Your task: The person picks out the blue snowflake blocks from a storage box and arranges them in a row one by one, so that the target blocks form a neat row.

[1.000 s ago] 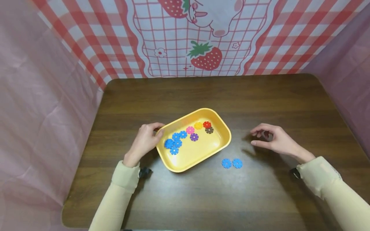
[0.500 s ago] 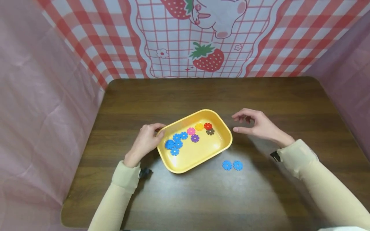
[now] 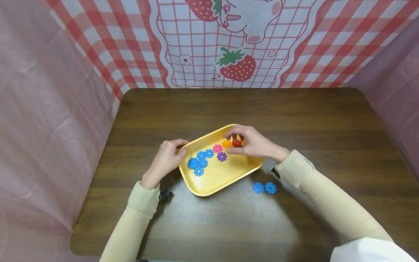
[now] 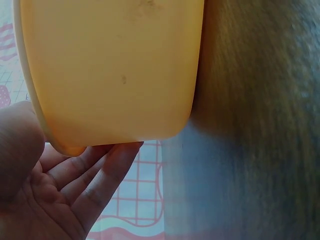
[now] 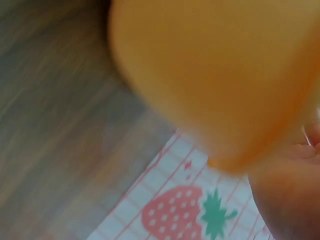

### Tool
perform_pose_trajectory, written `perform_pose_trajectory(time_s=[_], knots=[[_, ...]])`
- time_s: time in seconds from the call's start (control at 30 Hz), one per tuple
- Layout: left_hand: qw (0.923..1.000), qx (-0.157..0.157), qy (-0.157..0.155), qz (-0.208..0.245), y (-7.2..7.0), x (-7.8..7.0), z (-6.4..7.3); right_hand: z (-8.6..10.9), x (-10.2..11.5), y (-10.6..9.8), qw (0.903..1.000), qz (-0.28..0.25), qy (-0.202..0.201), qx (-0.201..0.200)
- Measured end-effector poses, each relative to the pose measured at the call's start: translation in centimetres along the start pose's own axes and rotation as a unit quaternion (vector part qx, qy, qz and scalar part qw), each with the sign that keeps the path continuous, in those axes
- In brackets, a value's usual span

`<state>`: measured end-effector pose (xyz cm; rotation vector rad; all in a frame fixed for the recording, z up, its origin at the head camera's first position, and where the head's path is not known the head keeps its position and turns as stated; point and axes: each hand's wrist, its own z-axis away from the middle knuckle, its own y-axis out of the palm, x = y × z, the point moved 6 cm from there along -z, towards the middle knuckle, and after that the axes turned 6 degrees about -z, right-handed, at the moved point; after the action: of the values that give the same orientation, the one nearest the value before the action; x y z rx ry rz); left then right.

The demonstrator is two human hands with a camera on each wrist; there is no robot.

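My left hand (image 3: 165, 158) grips the left end of a yellow plastic tray (image 3: 229, 174), thumb over the rim and fingers against the outside wall. In the left wrist view those fingers (image 4: 102, 180) show at the tray's corner. Over the tray's right end, my right hand (image 3: 253, 143) reaches in with thumb and fingers apart and nothing between them. Beneath it lie a red notched disc (image 3: 236, 143) and a yellow-orange one. Left of its fingertips are a pink disc (image 3: 217, 148) and a purple disc (image 3: 222, 157). Several blue discs (image 3: 201, 162) cluster at the tray's left. The brown disc is hidden.
Two blue notched discs (image 3: 264, 187) lie side by side on the wooden table (image 3: 209, 233), just right of the tray's front edge. A strawberry-patterned cloth (image 3: 183, 72) hangs behind the table, with pink drapes (image 3: 39, 145) at both sides.
My right hand has moved left from the table at the right into the tray, covering the brown disc. My left hand stays on the rim; the tray keeps its place.
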<state>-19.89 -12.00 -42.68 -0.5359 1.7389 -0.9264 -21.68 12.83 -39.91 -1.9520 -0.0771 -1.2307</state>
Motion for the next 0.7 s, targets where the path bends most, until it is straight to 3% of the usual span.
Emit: perform_pose_trajectory(time_s=[0.2, 0.5, 0.7], knots=[[1.0000, -0.001, -0.001, 0.001, 0.1, 0.0, 0.0, -1.6, 0.7, 3.1, 0.9989, 0.008, -0.039, 0.024], [1.0000, 0.000, -0.002, -0.001, 0.1, 0.0, 0.0, -3.0, 1.0, 7.9, 0.9908, 0.060, 0.019, 0.120], [1.0000, 0.002, -0.001, 0.000, -0.1, 0.0, 0.0, -3.4, 1.3, 9.5, 0.9812, 0.124, 0.027, 0.146]])
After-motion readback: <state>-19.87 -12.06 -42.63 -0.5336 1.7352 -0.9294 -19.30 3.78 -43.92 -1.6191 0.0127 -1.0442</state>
